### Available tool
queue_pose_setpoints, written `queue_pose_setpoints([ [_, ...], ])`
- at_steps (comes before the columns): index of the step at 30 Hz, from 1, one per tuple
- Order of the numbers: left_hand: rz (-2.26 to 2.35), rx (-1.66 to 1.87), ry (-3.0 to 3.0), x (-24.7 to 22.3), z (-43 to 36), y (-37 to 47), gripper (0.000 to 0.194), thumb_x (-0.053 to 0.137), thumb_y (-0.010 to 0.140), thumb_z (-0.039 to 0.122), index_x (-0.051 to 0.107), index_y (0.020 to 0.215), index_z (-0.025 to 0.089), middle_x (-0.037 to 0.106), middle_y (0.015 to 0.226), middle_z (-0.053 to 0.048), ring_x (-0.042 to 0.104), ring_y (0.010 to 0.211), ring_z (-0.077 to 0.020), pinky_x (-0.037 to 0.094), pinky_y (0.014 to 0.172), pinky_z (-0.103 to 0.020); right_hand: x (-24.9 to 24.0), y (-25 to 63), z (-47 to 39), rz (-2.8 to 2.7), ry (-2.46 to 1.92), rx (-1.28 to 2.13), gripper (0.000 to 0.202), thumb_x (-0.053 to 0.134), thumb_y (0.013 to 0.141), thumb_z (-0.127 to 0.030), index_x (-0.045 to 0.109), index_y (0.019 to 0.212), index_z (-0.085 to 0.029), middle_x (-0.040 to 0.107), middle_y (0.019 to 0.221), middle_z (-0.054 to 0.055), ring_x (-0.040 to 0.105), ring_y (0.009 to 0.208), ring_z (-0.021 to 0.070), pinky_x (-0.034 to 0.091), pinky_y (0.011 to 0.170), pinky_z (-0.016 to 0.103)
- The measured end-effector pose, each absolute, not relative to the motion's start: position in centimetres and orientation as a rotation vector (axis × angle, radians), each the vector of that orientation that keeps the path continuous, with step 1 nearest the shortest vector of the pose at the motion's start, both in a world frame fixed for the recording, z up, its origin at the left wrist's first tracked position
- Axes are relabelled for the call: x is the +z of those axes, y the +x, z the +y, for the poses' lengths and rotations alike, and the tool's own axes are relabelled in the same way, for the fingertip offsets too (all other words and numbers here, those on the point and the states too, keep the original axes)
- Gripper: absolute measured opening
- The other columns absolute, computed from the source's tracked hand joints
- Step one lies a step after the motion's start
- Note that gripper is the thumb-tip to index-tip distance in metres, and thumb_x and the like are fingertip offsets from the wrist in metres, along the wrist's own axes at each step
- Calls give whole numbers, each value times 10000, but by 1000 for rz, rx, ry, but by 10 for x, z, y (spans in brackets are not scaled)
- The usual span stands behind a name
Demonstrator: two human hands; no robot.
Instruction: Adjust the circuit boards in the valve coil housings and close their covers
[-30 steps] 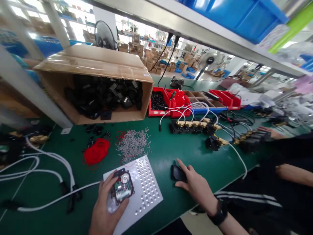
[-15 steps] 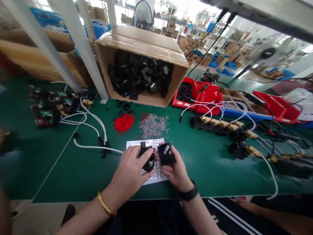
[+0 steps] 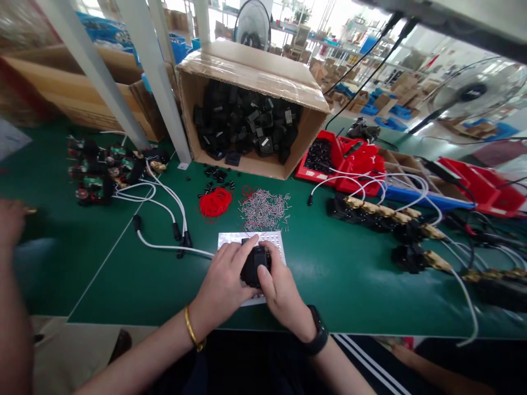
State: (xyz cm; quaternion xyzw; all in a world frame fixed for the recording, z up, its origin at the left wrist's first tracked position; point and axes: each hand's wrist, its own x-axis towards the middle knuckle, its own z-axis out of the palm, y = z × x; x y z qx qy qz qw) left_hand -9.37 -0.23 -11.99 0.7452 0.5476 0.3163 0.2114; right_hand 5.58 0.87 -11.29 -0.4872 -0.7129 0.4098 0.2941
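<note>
My left hand (image 3: 225,274) and my right hand (image 3: 283,288) are both closed around a black plastic housing (image 3: 256,267), one on each side, with my right thumb lying on top. A white cable (image 3: 177,248) runs out to the left from under my left hand and ends in a black plug. Beneath the housing lies a white sheet (image 3: 276,238) with rows of shiny dots. Just beyond it are a heap of small screws (image 3: 265,209) and a bundle of red rings (image 3: 215,203). The inside of the housing is hidden.
A cardboard box (image 3: 253,61) of black housings lies on its side at the back. Opened units with circuit boards (image 3: 93,167) sit at left. At right are red bins (image 3: 319,159) and finished-looking black units (image 3: 370,211) with white cables. Another person's hand (image 3: 12,222) shows at far left.
The black cover in my right hand has moved left onto the part in my left hand, covering the circuit board. My right thumb now lies on top. The view has shifted slightly.
</note>
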Motion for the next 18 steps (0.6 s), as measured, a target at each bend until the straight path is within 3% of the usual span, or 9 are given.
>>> queue_pose_setpoints([
  [3, 1445, 953, 1960, -129, -1, -98, 616, 666, 653, 153, 438, 1219, 233, 527, 1059, -76, 499, 985, -258, 424, 865, -417, -117, 50, 8, -1887, -1431, 1029, 517, 491, 848, -342, 358, 1316, -167, 496, 1235, 130, 517, 1077, 276, 403, 929, 404],
  [6, 1400, 1059, 1752, -143, -2, -107, 592, 700, 622, 149, 440, 1149, 221, 505, 1110, -75, 500, 1034, -254, 421, 896, -414, -127, 50, 9, -1682, -1285, 1327, 534, 543, 825, -359, 391, 1299, -166, 560, 1170, 110, 540, 1060, 250, 426, 920, 388],
  [9, 1355, 1132, 1541, -156, -3, -118, 610, 718, 641, 195, 401, 1162, 206, 480, 1157, -93, 513, 1056, -251, 426, 906, -400, -135, 49, 8, -1373, -1194, 1647, 452, 626, 775, -384, 528, 1156, -160, 640, 1010, 83, 602, 917, 228, 499, 769, 346],
  [12, 1159, 1109, 1419, -158, -1, -130, 734, 761, 622, 406, 370, 1210, 206, 469, 1202, -117, 505, 1091, -275, 418, 921, -397, -135, 42, 4, -1132, -1208, 1767, 426, 696, 712, -362, 572, 1060, -151, 653, 957, 81, 613, 762, 190, 483, 565, 256],
  [15, 966, 1073, 1258, -147, 7, -138, 754, 576, 706, 636, 341, 1275, 201, 491, 1233, -129, 483, 1137, -290, 387, 953, -399, -130, 36, 2, -991, -1216, 1798, 411, 724, 676, -327, 568, 1007, -138, 648, 922, 76, 579, 656, 137, 397, 449, 190],
  [18, 1035, 1044, 1119, -135, 14, -139, 533, 433, 849, 553, 426, 1229, 180, 578, 1117, -103, 546, 1027, -251, 426, 874, -353, -130, 32, 2, -960, -1229, 1792, 418, 740, 653, -302, 559, 988, -130, 641, 931, 78, 542, 601, 101, 340, 409, 166],
])
